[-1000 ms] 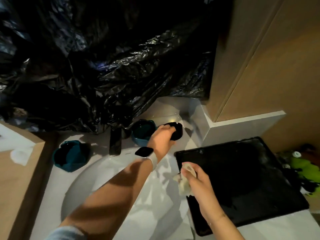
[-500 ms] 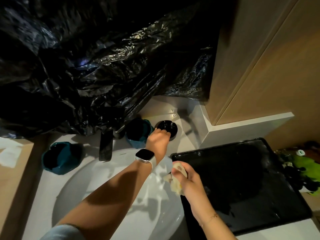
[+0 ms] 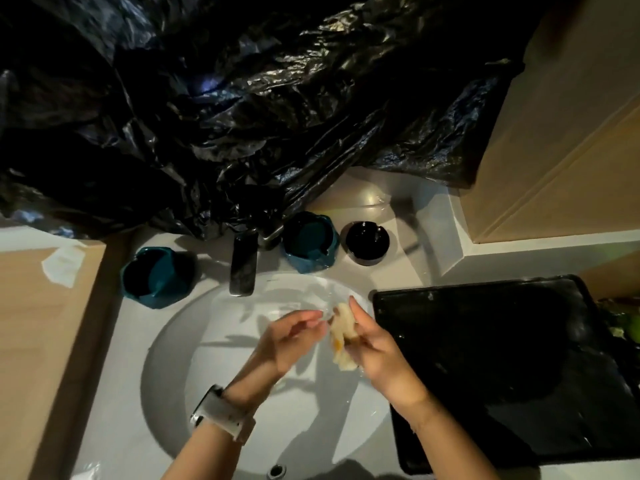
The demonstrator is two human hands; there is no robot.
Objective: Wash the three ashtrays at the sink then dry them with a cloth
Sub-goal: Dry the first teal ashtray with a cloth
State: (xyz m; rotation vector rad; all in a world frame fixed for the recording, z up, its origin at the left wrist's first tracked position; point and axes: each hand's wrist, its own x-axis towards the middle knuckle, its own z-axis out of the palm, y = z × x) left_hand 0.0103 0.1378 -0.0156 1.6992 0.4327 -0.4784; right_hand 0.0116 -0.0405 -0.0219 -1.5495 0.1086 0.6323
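Behind right hand, black ashtray.

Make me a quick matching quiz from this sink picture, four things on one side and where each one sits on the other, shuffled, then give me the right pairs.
Things
1. black ashtray
2. black tray
3. cloth
4. watch

Places
A. on the left wrist
B. on the counter behind the sink, right of a teal ashtray
C. held in the right hand
D. lying to the right of the basin

Pairs: 1-B, 2-D, 3-C, 4-A
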